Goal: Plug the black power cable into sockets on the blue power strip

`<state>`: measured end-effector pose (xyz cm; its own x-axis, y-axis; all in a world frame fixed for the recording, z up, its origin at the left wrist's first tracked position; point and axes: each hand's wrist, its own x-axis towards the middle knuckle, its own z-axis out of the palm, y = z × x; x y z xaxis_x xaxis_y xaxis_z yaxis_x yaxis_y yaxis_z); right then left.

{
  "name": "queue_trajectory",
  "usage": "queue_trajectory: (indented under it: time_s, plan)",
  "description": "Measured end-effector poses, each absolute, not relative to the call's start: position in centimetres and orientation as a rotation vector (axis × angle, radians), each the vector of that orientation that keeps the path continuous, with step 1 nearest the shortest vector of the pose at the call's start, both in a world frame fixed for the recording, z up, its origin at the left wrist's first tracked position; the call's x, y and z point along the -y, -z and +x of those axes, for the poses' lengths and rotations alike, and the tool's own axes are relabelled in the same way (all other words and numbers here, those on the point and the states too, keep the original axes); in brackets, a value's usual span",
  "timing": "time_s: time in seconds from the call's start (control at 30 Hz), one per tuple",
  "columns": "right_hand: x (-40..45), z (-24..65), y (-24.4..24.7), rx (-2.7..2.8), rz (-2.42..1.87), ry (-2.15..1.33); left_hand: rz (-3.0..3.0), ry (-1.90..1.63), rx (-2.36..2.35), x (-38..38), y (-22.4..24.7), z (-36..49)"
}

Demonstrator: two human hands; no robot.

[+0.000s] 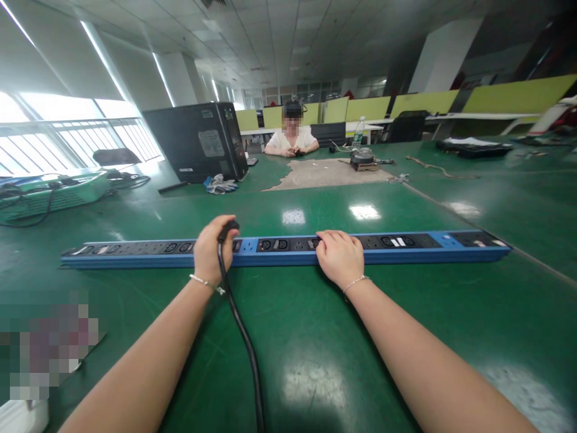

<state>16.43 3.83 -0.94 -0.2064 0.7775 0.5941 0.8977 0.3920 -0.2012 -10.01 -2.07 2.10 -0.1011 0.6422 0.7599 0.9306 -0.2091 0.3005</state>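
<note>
One plug point(231, 226) is grasped by my left hand point(208, 246); my right hand point(341, 257), grip unclear, touches the power strip point(279, 258).

Have the power strip point(270, 260) lying crosswise on the table point(406, 337) in front. Rest the right hand point(340, 258) on it, just right of its middle; hold a plug point(231, 227) in the left hand point(211, 246), over the strip's left half, with the cord point(246, 337) running nearward between the forearms. Find a basket point(76, 192) beyond the strip at far left, with loose cables point(118, 176) in and beside it. Farther right, find a computer tower point(193, 144), gloves point(220, 184) before it. Straight ahead, see a co-worker point(293, 139) at the far side, partitions point(421, 108) behind. To that person's right, see a bottle point(358, 133) behind a round device point(363, 155) on a block point(366, 168).
</note>
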Motion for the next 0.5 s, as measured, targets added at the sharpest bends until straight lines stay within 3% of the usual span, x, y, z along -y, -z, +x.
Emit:
queue_trajectory:
  time_s: [0.17, 0.5]
  plan:
    - [-3.8, 16.4, 0.9, 2.022, -1.423, 0.243, -1.733, 1.249, 1.831, 3.4, -4.6, -14.3]
    - [-3.9, 16.4, 1.0, 2.024, -1.43, 0.253, -1.879, 1.083, 2.142, 4.0, -1.5, -20.5]
